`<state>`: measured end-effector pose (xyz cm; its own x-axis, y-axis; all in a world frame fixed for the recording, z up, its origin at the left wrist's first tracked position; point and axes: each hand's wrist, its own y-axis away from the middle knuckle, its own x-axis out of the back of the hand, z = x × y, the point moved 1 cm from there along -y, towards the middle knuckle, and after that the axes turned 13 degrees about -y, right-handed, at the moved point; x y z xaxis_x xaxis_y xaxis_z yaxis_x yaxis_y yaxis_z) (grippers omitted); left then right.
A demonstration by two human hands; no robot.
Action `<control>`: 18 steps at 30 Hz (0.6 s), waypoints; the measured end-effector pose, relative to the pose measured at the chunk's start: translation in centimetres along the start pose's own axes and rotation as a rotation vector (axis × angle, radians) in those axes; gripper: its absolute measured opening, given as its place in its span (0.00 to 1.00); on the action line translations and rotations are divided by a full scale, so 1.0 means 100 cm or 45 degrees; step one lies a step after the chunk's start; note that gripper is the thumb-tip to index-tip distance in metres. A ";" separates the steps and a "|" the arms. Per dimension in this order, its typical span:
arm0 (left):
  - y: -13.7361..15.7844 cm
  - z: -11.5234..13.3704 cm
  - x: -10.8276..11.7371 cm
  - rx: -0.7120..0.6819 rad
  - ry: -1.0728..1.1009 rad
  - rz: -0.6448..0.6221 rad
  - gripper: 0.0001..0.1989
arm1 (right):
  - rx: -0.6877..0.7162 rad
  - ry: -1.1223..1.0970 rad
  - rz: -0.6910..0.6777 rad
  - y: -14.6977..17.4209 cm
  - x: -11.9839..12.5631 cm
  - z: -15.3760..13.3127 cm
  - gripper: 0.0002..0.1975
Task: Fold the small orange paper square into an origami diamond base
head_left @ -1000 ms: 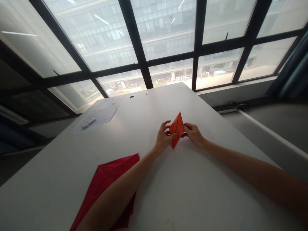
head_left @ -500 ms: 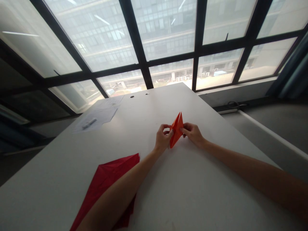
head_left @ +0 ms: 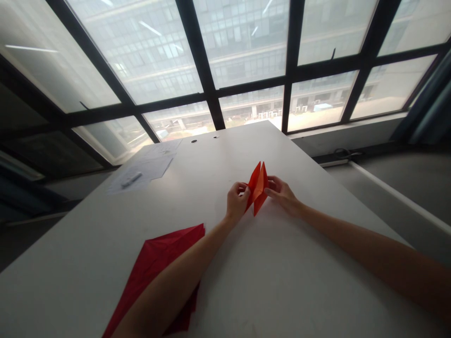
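Orange paper: a folded piece (head_left: 258, 187) held upright just above the white table (head_left: 282, 281), its two pointed flaps spread apart at the top.
Left hand: the left hand (head_left: 237, 201) pinches the paper's left flap between thumb and fingertips.
Right hand: the right hand (head_left: 283, 195) grips the right flap, fingers closed on its edge.
Paper and fingers: it stands between the two hands, touching both.
Red paper: a larger folded sheet (head_left: 155, 267) lies flat under the left forearm.
Far corner: white sheets (head_left: 148, 168) with a marker (head_left: 130, 179) on them.
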<state>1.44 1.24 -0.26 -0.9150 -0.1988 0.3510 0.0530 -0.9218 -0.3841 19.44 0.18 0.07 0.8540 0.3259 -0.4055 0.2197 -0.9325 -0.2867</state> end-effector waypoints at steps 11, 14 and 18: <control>0.001 0.003 -0.002 -0.050 0.012 0.002 0.06 | -0.042 -0.098 -0.096 0.001 -0.002 -0.002 0.23; 0.001 0.003 -0.002 -0.049 0.039 -0.004 0.06 | -0.027 -0.096 -0.001 -0.002 0.000 0.003 0.20; 0.001 0.002 -0.001 -0.011 0.158 -0.073 0.10 | -0.006 -0.027 0.169 -0.006 0.004 0.008 0.15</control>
<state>1.66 1.13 -0.12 -0.9590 -0.1026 0.2642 -0.0038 -0.9275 -0.3739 19.25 0.99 -0.63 0.8657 0.2024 -0.4579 0.1073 -0.9684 -0.2252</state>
